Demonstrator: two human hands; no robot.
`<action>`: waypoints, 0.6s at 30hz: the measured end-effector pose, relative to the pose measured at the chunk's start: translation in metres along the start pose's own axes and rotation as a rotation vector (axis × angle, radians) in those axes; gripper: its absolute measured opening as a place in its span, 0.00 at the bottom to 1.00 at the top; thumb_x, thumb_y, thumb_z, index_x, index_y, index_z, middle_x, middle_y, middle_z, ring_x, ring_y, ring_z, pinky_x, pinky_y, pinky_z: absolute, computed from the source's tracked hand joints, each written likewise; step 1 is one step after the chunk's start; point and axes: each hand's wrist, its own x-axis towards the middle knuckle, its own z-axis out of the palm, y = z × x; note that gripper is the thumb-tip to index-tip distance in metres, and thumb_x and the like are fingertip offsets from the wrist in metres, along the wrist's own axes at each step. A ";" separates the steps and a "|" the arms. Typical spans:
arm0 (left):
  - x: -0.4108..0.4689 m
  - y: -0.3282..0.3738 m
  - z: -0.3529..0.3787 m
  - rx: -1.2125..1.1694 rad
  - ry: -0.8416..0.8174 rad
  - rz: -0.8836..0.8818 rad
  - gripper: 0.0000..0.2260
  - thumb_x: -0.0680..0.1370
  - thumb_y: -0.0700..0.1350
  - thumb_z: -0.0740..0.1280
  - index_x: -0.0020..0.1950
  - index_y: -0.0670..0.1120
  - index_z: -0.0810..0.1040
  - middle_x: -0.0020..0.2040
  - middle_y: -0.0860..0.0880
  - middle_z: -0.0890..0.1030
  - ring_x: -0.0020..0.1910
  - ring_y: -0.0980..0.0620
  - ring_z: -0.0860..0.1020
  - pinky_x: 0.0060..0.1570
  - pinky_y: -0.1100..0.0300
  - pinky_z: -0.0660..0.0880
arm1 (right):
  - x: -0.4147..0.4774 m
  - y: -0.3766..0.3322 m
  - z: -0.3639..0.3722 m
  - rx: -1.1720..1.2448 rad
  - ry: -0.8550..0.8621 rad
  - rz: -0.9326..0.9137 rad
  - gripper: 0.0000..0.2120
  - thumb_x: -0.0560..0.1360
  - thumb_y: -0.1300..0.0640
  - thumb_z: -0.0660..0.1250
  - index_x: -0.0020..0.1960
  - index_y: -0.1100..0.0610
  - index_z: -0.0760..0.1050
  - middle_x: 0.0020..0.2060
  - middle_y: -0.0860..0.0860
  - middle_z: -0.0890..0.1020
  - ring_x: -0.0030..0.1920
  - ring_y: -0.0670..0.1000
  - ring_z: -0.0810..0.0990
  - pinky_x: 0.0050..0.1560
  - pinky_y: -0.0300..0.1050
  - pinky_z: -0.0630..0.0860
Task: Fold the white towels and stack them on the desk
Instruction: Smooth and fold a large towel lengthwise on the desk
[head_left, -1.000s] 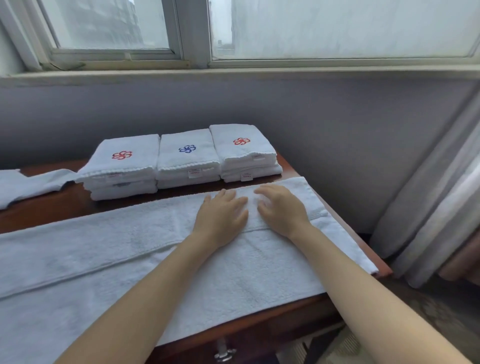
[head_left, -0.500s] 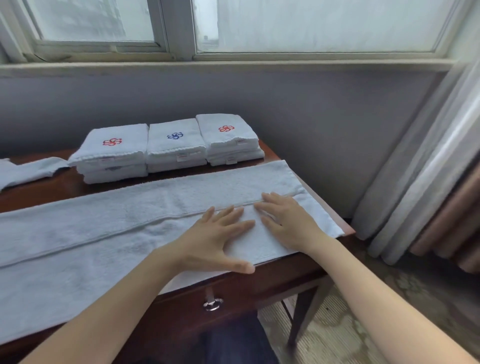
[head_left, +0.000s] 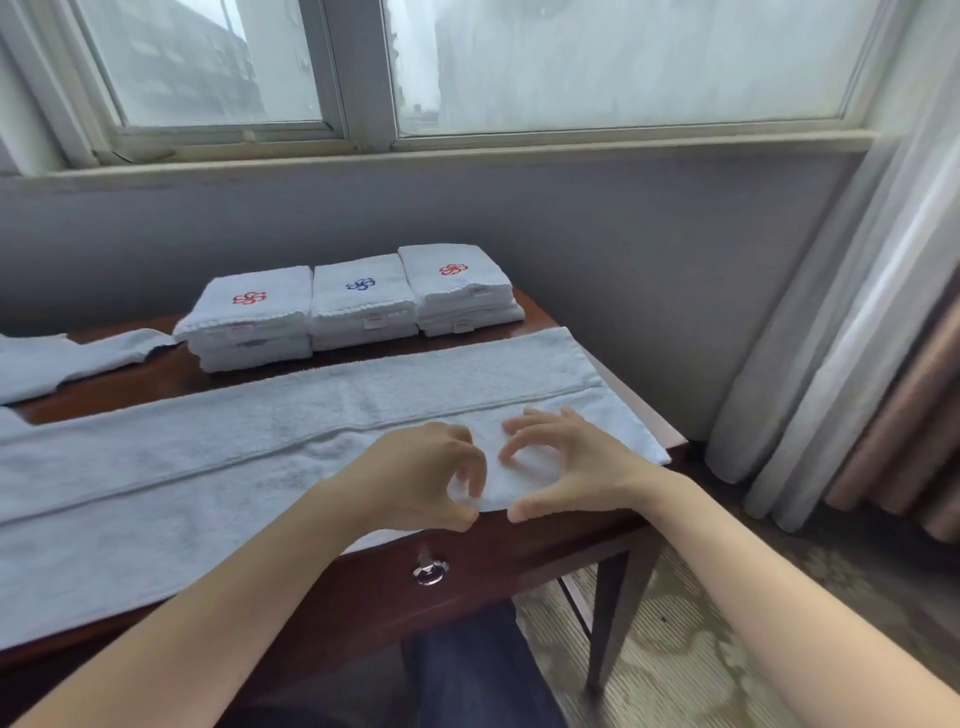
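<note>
A long white towel (head_left: 234, 467), folded lengthwise, lies across the dark wooden desk (head_left: 561, 540). My left hand (head_left: 415, 478) is at the towel's near edge, close to its right end, and its curled fingers and thumb pinch that edge. Just to the right, my right hand (head_left: 576, 467) has its thumb at the same edge and its fingers arched and curled on top of the cloth. Three stacks of folded white towels stand at the back of the desk: a left one with a red logo (head_left: 249, 317), a middle one with a blue logo (head_left: 363, 306) and a right one with a red logo (head_left: 457, 286).
Another loose white towel (head_left: 62, 358) lies at the desk's back left. A drawer knob (head_left: 430, 570) sits below my hands. The grey wall and window sill (head_left: 467, 156) are behind the desk. Curtains (head_left: 857, 338) hang at the right, over patterned carpet (head_left: 701, 649).
Both hands slid from the far side of the towel back to its near edge. They lay flat before and now their fingers are curled at that edge.
</note>
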 end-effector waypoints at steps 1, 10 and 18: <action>0.000 0.001 0.001 0.008 -0.007 -0.009 0.08 0.68 0.57 0.68 0.45 0.59 0.77 0.42 0.61 0.75 0.43 0.61 0.74 0.40 0.64 0.70 | -0.001 0.000 -0.001 -0.029 -0.028 -0.011 0.25 0.60 0.37 0.77 0.56 0.38 0.77 0.70 0.36 0.68 0.70 0.28 0.53 0.76 0.45 0.39; 0.006 -0.009 -0.011 -0.097 0.031 -0.208 0.08 0.70 0.51 0.68 0.45 0.58 0.70 0.40 0.58 0.77 0.40 0.57 0.75 0.37 0.61 0.69 | 0.004 -0.005 -0.023 -0.023 0.070 0.132 0.13 0.69 0.56 0.67 0.52 0.45 0.80 0.54 0.39 0.82 0.59 0.41 0.77 0.63 0.43 0.73; 0.017 -0.043 -0.035 -0.151 0.010 -0.513 0.01 0.77 0.48 0.65 0.47 0.53 0.75 0.49 0.53 0.80 0.46 0.54 0.77 0.45 0.58 0.72 | 0.030 0.006 -0.032 0.022 0.653 0.254 0.05 0.70 0.56 0.69 0.43 0.46 0.79 0.40 0.43 0.82 0.45 0.47 0.80 0.45 0.43 0.75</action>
